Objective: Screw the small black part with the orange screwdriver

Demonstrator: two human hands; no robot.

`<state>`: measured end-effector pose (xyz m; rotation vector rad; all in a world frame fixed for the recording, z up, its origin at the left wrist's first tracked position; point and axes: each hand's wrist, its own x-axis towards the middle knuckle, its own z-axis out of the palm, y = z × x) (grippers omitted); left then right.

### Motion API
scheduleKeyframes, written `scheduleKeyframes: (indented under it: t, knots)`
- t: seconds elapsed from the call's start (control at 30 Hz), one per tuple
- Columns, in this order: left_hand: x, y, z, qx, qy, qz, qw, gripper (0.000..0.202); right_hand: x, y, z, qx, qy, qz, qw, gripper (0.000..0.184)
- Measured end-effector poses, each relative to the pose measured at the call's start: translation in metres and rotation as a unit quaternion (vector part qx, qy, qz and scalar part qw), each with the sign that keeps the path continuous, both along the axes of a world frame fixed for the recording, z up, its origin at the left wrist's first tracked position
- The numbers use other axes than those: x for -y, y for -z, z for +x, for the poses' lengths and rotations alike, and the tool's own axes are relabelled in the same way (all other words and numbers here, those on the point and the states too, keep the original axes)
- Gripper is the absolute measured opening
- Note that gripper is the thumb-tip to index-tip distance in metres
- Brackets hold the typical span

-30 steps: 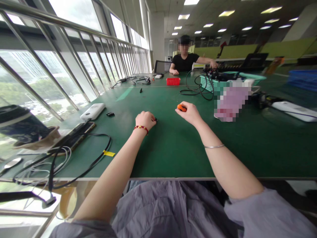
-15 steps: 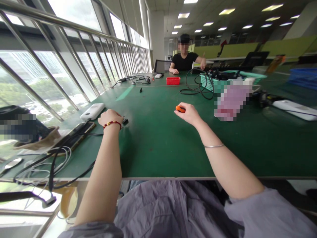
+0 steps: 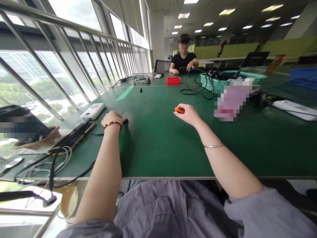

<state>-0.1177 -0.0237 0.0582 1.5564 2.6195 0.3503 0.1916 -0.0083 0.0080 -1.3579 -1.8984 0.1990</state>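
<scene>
Left hand [image 3: 112,119]: slid toward the table's [image 3: 158,148] left edge since a second ago, near the white box [image 3: 93,111]; thumb's at the black piece [image 3: 126,121], can't tell if gripped
Right hand [image 3: 189,114]: clamped on the orange thing [image 3: 178,110], in from the near edge
Black piece step: placing or picking, I'd guess
Next left move: probably wants careful fingertips

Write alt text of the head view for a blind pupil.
The right hand holds an orange object at a green table; the left hand is at a small black item. Beyond are a red basket and another person.
</scene>
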Motion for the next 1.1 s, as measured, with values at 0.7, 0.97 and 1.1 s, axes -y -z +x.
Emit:
scheduleKeyframes:
  t: [0.7, 0.97, 1.1]
  knots:
    - [-0.015, 0.022, 0.008, 0.029, 0.11, 0.003, 0.993, 0.025, 0.007, -0.014, -0.003, -0.055, 0.045, 0.077, 0.994, 0.016]
    - [-0.012, 0.067, 0.128, 0.159, 0.514, 0.1, 0.837, 0.021, 0.018, -0.037, -0.006, -0.084, 0.156, 0.214, 0.961, 0.05]
    - [-0.01, 0.069, 0.133, 0.169, 0.521, 0.115, 0.829, 0.02, 0.022, -0.038, -0.009, -0.095, 0.189, 0.207, 0.955, 0.05]
